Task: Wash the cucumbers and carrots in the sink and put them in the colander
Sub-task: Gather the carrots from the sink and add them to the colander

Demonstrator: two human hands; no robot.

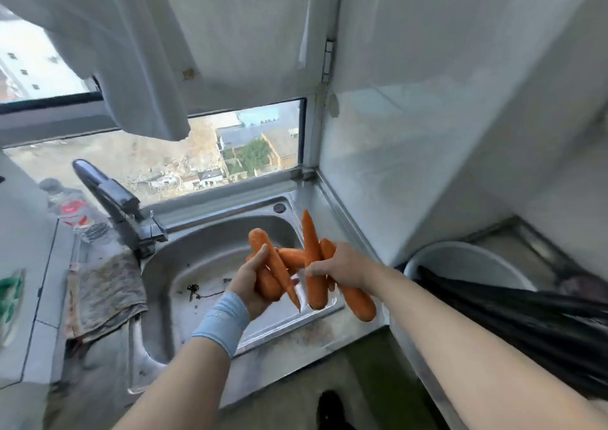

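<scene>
Orange carrots (311, 258) are held in both hands above the steel sink (171, 265), none of them touching the basin. The left hand (251, 280), with a pale blue wristband (222, 322) on its wrist, is turned palm up, and its fingers are curled round a small bunch: one long carrot slants down to the right with its thin tip pointing at the near rim, and at least one more lies under it in the palm. The right hand (342, 266), seen from the back, is clamped on two carrots; one stands nearly upright with its tip pointing away, the other slants down to the right past the sink's near right corner. Another carrot lies crosswise between the two hands, and which hand carries it I cannot tell. Dark scraps (194, 289) lie on the sink floor. At the far left corner of the sink stands a metal faucet (112, 199), with a patterned cloth (102, 294) draped over the counter edge just beside it and a blurred bottle (74, 212) with a red label further left. Right of the sink sits a white round vessel (460, 258), partly covered by something black (526, 324). Beyond the sink, a window (164, 159) sits below a white curtain (148, 51).
</scene>
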